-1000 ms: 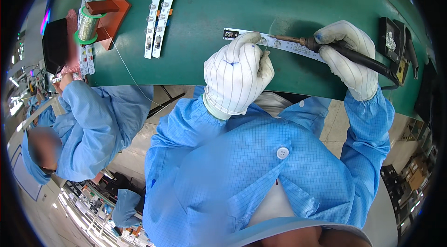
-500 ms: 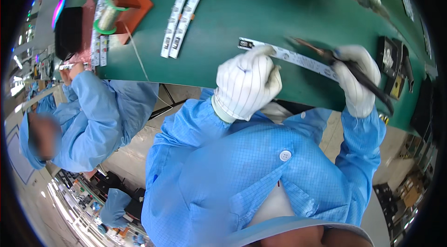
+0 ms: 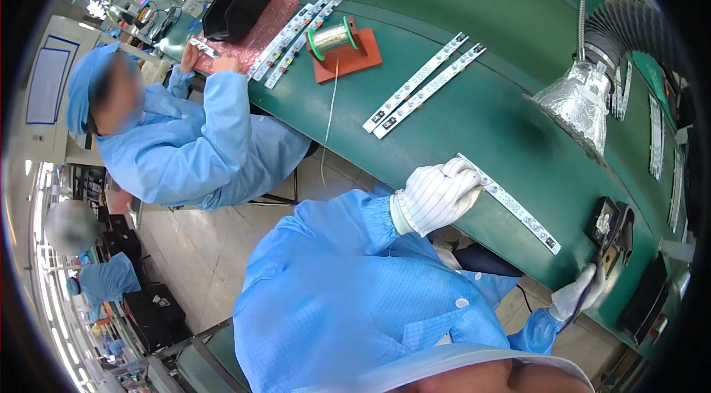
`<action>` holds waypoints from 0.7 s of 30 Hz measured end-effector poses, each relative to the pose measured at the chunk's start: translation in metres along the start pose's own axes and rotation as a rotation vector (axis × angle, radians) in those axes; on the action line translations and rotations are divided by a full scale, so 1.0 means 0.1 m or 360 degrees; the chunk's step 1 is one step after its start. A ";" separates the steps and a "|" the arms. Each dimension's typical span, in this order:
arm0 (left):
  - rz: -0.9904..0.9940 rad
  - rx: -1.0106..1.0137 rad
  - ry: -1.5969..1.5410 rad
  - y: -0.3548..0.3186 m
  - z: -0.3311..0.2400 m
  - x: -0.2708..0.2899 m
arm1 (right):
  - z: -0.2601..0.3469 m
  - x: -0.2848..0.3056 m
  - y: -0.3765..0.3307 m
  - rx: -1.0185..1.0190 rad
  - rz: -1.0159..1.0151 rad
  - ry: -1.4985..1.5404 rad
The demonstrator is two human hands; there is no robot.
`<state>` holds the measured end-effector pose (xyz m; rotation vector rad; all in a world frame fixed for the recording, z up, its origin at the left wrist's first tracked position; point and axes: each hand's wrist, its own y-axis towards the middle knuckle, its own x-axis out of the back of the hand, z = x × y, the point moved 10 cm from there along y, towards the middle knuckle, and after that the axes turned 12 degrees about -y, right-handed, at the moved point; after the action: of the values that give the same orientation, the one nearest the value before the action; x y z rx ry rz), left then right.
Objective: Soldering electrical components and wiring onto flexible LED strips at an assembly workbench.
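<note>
My left hand (image 3: 440, 197), in a white striped glove, is closed with its fingertips together at the upper left end of a white LED strip board (image 3: 511, 204). Whether the fingers pinch the board or something thin is hidden. The strip lies slanted on the green bench, its lower right end uncovered. My right hand (image 3: 578, 294), also gloved, is at the bench's front edge on the right, closed around the dark handle of a soldering iron (image 3: 585, 291). The iron's tip end is beside the black iron stand (image 3: 629, 234), which has a tray of metal shavings.
Two strip boards (image 3: 426, 85) lie left of centre. A solder wire reel (image 3: 331, 39) sits on an orange-red stand. A foil-covered fume hood (image 3: 574, 104) hangs at right. A co-worker (image 3: 185, 126) handles a strip at left, near a black bin (image 3: 237, 6).
My right hand has carried the soldering iron away from the strip, toward the stand. My left hand stays closed by the strip. The view has turned, showing more of the bench.
</note>
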<state>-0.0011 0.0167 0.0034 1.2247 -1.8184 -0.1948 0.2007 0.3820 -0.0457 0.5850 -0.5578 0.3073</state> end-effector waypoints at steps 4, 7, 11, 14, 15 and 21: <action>0.0007 -0.0002 -0.0048 -0.01 0.01 -0.05 | 0.13 0.13 0.04 0.0047 -0.0205 0.0150; -0.0026 0.0018 -0.0103 -0.05 0.03 -0.05 | -0.01 -0.01 0.13 -0.0193 -0.0046 -0.0025; -0.0026 -0.0018 0.0035 -0.09 -0.02 -0.06 | 0.55 -0.17 0.21 0.0012 0.0065 0.0283; 0.0014 0.0000 0.0055 -0.04 -0.04 -0.15 | 0.91 -0.45 0.23 -0.0042 0.0478 0.0365; -0.0040 -0.0041 0.0075 -0.04 -0.07 -0.13 | 1.00 -0.58 0.23 0.0013 0.0619 0.0437; -0.0001 0.0019 0.0067 0.01 0.10 -0.33 | 1.65 -1.26 0.08 0.0313 0.1257 0.0590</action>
<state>-0.0055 0.0405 -0.0214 1.2291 -1.7851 -0.1573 0.0282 0.2751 0.0000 0.4576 -0.3779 1.2030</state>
